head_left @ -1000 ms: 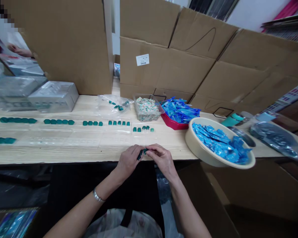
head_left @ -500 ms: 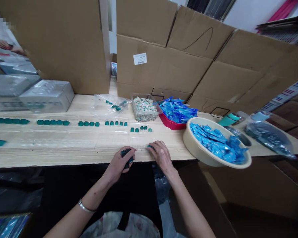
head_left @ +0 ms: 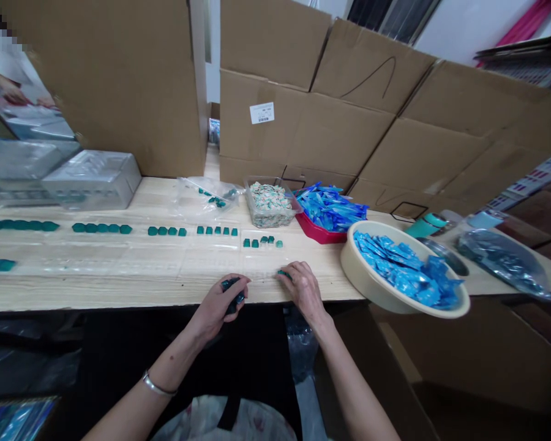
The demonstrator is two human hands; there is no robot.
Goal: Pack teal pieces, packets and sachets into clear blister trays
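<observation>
My left hand [head_left: 226, 303] is curled around several dark teal pieces [head_left: 232, 294] above the table's front edge. To its right, my right hand [head_left: 302, 288] pinches one small teal piece [head_left: 283, 273] at the right end of a clear plastic tray [head_left: 211, 263] lying on the table. Small teal blocks [head_left: 254, 243] sit in a short group just beyond my hands. More teal blocks [head_left: 217, 231] form separate rows along the table to the left. The exact shape of the held pieces is hidden by my fingers.
A cream basin [head_left: 367, 282] of blue packets [head_left: 404, 263] stands right of my hands, partly over the table edge. Behind are a red tray [head_left: 319, 233] with blue packets, a clear box [head_left: 270, 205] of small pieces and a plastic bag [head_left: 188, 199]. Cardboard [head_left: 303, 135] walls the back.
The whole view has shifted slightly. Both hands stay nearly in place, the left still around its teal pieces and the right still pinching at the tray's right end.
</observation>
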